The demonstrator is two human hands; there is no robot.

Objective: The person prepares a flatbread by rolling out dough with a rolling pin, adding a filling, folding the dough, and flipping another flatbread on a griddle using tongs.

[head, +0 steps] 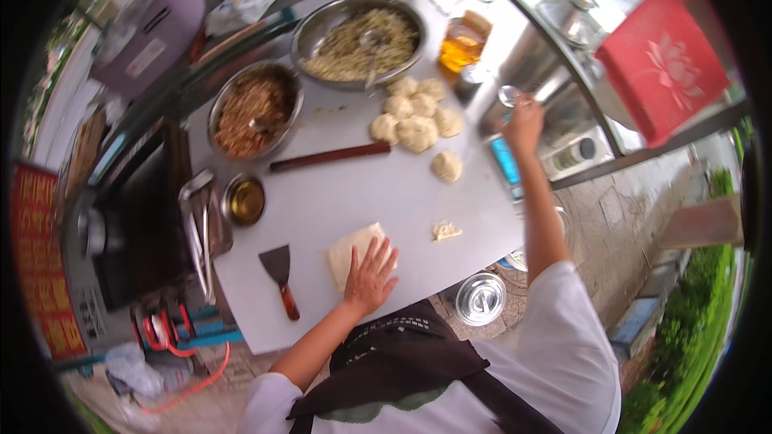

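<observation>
A flat square of pale dough (341, 256) lies near the front edge of the white work surface, with my left hand (369, 274) resting spread on its right part. At the far right my right hand (523, 120) holds a small metal spoon (508, 95) by its handle, over or beside a metal container. Balls of dough (416, 131) sit in a cluster left of that hand, with a single dough ball (447, 167) nearer me. Dough scraps (445, 231) lie right of the square. A scraper with a wooden handle (282, 280) rests to its left.
Behind are a dark wooden rolling pin (330, 157), a bowl of meat filling (256, 111), a larger bowl of chopped filling (362, 42) and an oil bottle (464, 42). A small bowl of oil (246, 199) stands beside a metal tray (208, 217). A red box (669, 60) is at upper right.
</observation>
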